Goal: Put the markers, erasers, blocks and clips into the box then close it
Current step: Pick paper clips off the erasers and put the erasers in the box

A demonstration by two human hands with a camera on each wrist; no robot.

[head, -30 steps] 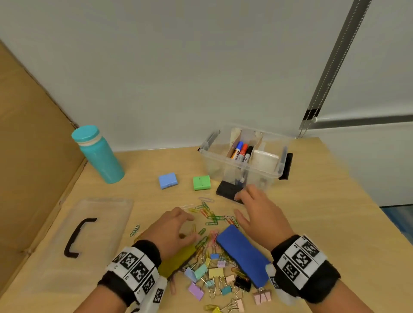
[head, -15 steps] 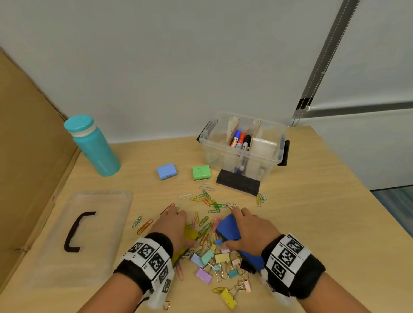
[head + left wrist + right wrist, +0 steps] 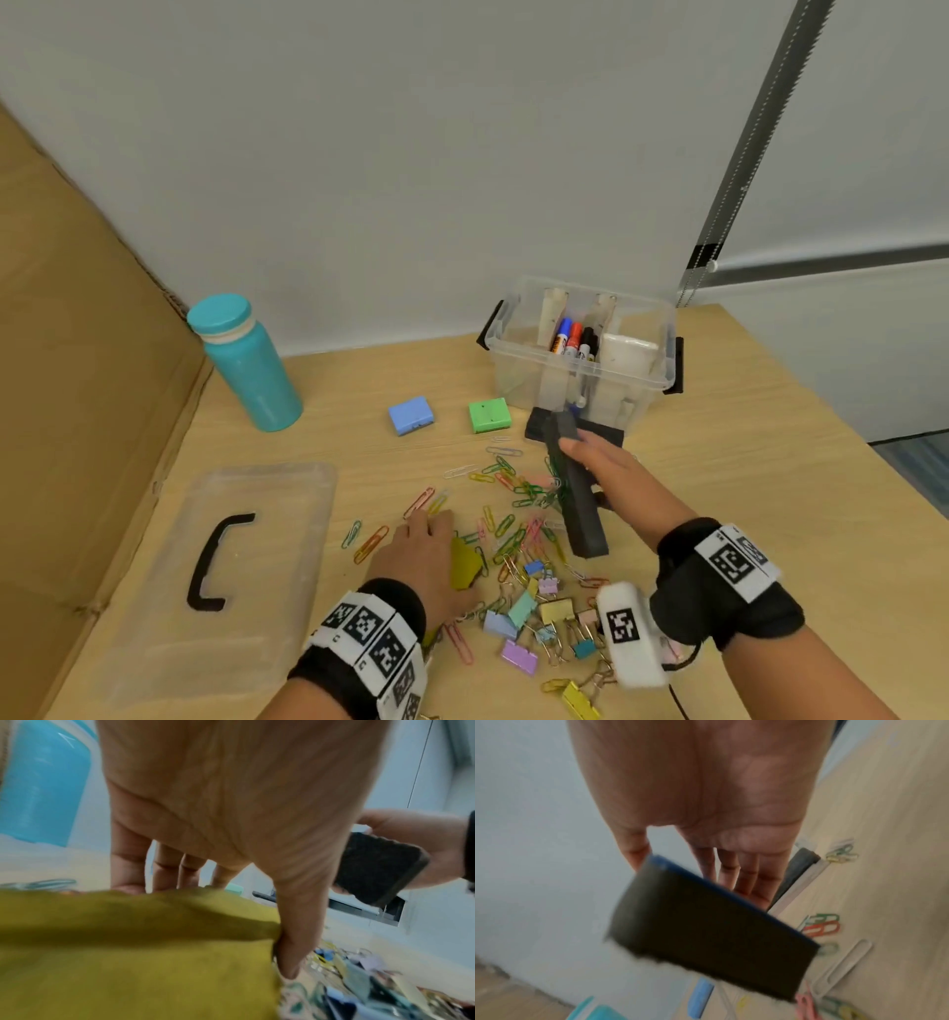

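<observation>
Head view showed the right hand (image 3: 611, 475) gripping a blue-backed eraser (image 3: 577, 493), dark felt turned up, above the paper clips (image 3: 513, 493). The left hand (image 3: 423, 552) clasped a yellow eraser (image 3: 464, 562) on the table. The clear box (image 3: 580, 354) held markers (image 3: 572, 339).

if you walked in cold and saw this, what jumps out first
The right hand holds a blue-backed eraser lifted over a bright scatter of paper clips and binder clips at the table's near middle. The left hand grips a yellow eraser low in that pile. Behind, the open clear box already holds markers; its lid lies at left.
</observation>
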